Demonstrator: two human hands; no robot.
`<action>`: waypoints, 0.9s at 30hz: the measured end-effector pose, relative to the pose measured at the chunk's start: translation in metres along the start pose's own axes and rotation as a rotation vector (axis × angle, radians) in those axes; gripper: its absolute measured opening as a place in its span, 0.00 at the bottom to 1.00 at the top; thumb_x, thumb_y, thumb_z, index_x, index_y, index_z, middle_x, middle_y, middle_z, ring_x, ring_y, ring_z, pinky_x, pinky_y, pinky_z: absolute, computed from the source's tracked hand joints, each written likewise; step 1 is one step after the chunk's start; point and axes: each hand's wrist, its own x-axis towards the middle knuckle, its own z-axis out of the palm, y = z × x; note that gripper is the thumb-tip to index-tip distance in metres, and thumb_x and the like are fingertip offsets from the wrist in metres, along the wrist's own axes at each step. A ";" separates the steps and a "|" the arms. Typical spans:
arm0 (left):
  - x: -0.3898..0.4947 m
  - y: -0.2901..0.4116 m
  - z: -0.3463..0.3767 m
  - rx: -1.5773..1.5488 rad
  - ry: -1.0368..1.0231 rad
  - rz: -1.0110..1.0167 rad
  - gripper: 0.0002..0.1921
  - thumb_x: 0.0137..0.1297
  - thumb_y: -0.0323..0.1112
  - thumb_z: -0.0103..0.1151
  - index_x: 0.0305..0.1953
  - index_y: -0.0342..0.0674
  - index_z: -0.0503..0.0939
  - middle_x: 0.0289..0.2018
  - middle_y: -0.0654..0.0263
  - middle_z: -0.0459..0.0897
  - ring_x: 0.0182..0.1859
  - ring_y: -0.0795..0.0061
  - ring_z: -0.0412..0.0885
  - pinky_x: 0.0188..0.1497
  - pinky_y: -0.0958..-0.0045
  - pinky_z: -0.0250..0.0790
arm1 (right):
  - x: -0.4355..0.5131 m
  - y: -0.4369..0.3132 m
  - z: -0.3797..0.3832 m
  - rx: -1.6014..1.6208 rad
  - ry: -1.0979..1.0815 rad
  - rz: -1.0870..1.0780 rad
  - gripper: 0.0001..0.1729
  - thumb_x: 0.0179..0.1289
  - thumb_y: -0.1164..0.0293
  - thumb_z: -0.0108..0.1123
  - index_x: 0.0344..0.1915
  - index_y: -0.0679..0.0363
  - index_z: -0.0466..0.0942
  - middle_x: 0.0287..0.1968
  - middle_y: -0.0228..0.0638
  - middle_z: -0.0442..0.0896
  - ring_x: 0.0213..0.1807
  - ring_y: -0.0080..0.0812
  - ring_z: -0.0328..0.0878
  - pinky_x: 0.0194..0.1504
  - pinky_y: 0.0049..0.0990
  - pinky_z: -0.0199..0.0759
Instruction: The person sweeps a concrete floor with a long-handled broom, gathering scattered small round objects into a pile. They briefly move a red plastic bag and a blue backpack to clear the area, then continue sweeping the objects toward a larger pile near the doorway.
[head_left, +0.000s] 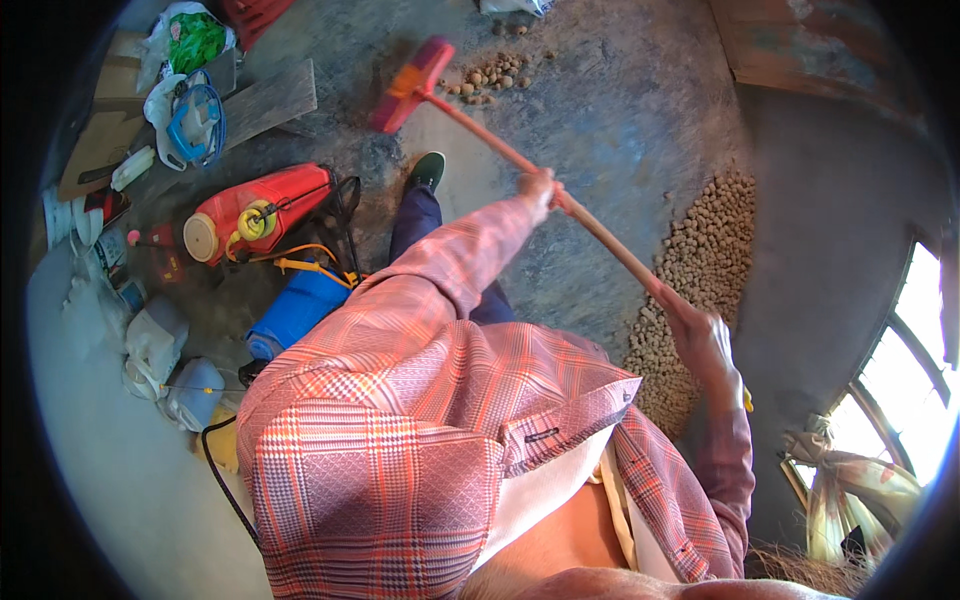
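Both my hands grip the long handle of a broom (495, 142) that slants across the view. Its red and orange head (411, 84) is blurred and sits at the upper middle, over or on the floor. My left hand (537, 196) wraps the handle about midway along. Around the upper end of the handle, close to my right side, my right hand (703, 341) is closed. Just right of the broom head lies a small heap of round brown nuts or tubers (491, 73). A larger pile of similar pieces (697, 262) runs along the wall.
Left of me lie a red backpack sprayer (262, 210) and a blue tank (300, 304) with an orange-yellow hose. Plastic jugs (156, 337), a wooden board (274, 101) and cardboard (101, 139) line the left wall. A barred window (896, 360) is at right, beside a tied curtain (840, 480).
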 end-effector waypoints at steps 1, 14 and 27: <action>0.006 0.003 -0.020 -0.015 0.082 0.008 0.11 0.63 0.41 0.48 0.29 0.40 0.70 0.18 0.63 0.72 0.17 0.68 0.71 0.19 0.63 0.65 | 0.010 -0.002 0.011 -0.003 -0.025 -0.038 0.22 0.58 0.71 0.55 0.54 0.44 0.73 0.23 0.43 0.79 0.24 0.47 0.76 0.27 0.41 0.69; 0.034 -0.047 -0.055 0.098 -0.327 -0.127 0.13 0.62 0.45 0.49 0.38 0.42 0.68 0.26 0.63 0.75 0.29 0.64 0.77 0.27 0.63 0.69 | -0.040 0.013 0.030 0.060 -0.164 0.166 0.31 0.59 0.68 0.50 0.58 0.20 0.65 0.23 0.42 0.77 0.24 0.43 0.77 0.29 0.39 0.72; 0.104 0.095 -0.056 0.516 -0.035 -0.031 0.21 0.63 0.52 0.43 0.26 0.39 0.69 0.14 0.64 0.68 0.14 0.69 0.64 0.14 0.70 0.57 | -0.034 -0.018 0.019 0.174 0.226 0.149 0.08 0.56 0.65 0.53 0.34 0.51 0.76 0.25 0.37 0.79 0.31 0.46 0.77 0.31 0.42 0.69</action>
